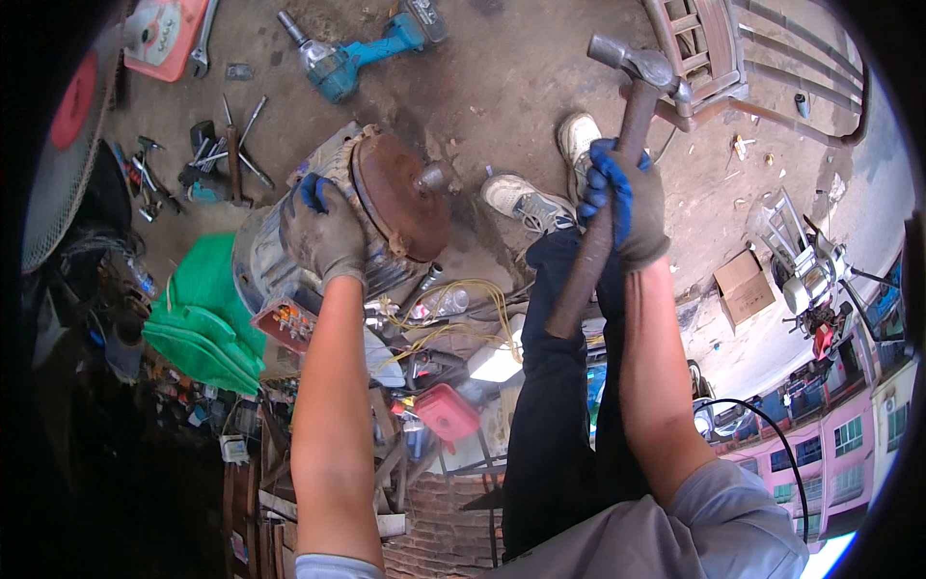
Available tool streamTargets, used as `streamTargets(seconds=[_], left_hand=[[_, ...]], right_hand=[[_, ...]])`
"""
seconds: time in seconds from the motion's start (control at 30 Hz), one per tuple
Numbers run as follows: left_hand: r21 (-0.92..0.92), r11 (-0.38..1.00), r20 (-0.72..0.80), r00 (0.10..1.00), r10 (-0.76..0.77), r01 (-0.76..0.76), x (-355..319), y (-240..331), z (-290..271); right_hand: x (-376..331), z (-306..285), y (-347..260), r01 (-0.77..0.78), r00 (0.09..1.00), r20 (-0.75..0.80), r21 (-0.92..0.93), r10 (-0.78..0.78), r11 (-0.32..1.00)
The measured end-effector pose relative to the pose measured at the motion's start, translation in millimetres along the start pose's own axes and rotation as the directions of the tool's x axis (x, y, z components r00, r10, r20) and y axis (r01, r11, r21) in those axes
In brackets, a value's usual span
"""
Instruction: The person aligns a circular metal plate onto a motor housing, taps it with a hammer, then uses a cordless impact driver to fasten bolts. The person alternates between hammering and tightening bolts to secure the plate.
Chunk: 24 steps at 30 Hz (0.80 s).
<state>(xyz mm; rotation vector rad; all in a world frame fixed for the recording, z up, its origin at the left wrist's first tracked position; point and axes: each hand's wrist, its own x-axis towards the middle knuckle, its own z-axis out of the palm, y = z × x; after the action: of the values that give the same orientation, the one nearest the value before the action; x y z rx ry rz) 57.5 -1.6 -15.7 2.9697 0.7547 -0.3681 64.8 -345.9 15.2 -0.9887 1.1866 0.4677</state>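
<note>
A large ribbed electric motor [265,227] lies on its side at left centre, its rusty round end plate [391,198] and short shaft [434,177] facing right. My left hand [326,227], in a grey glove with blue fingertips, grips the motor's ribbed housing near that plate, fingers bent over it. On the motor's near side, an uncovered terminal box [285,323] shows its contacts. My right hand [625,203], gloved alike, is wrapped round the handle of a hammer [632,130]. The hammer is raised to the right of the motor, its metal head at the top, apart from the motor.
A blue cordless impact wrench [362,60] lies on the ground beyond the motor. Loose hand tools [231,159] are scattered at left. Green sheeting [204,314] lies against the motor's left end. Yellow wires [463,289] run nearby. A wooden chair [699,48] stands far right, a cardboard box [745,287] nearer.
</note>
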Motion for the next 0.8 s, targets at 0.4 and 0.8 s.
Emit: streamTargets(seconds=[0.4, 0.8], left_hand=[[0.008, 0.999, -0.014, 0.999, -0.033, 0.034, 1, 3, 0], [0.018, 1.0, -0.039, 0.999, -0.005, 0.006, 5, -3, 5]], right_hand=[[-30, 27, 62, -0.181, 0.934, 0.209, -0.425, 0.291, 0.887], [-38, 5, 192, -0.096, 0.943, 0.203, -0.593, 0.264, 0.799]])
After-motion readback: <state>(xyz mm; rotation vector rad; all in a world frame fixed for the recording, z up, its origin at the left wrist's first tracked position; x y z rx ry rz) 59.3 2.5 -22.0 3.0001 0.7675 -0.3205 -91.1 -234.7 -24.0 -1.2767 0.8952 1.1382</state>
